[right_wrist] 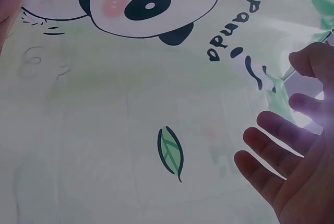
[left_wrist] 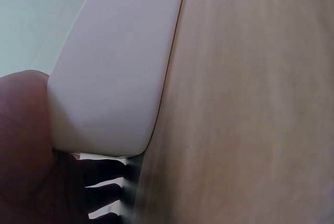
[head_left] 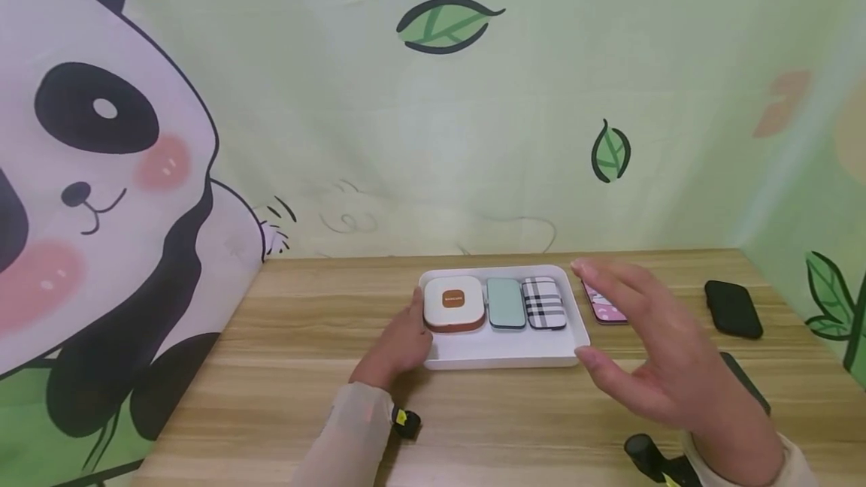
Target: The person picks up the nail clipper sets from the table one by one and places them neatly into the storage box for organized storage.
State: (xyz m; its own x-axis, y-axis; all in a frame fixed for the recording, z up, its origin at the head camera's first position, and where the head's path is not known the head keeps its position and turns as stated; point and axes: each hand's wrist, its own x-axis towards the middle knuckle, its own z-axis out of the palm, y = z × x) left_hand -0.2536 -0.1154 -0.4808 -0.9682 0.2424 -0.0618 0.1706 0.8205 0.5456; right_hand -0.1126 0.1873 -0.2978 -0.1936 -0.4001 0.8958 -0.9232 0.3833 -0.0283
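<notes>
My left hand (head_left: 401, 340) holds the left end of a white tray (head_left: 501, 352) standing on the table. In the left wrist view the thumb (left_wrist: 23, 130) lies against the tray's rim, with the other fingers past its end wall. Inside the tray sit a rounded-square white case (head_left: 440, 318) with a brown label, a mint-green flat rectangular item (head_left: 506, 304) and a black-and-white plaid one (head_left: 544, 303). My right hand (head_left: 666, 359) is raised beside the tray's right end, thumb and fingers spread, holding nothing. Whether its fingertips touch the tray is unclear.
Partly behind the right hand lies a flat pink patterned item (head_left: 609, 313). Farther right is a black rounded rectangular item (head_left: 734, 310), and a dark flat one (head_left: 747, 382) is partly covered by the right hand. A printed cloth (head_left: 473, 134) hangs behind the wooden table (head_left: 311, 307).
</notes>
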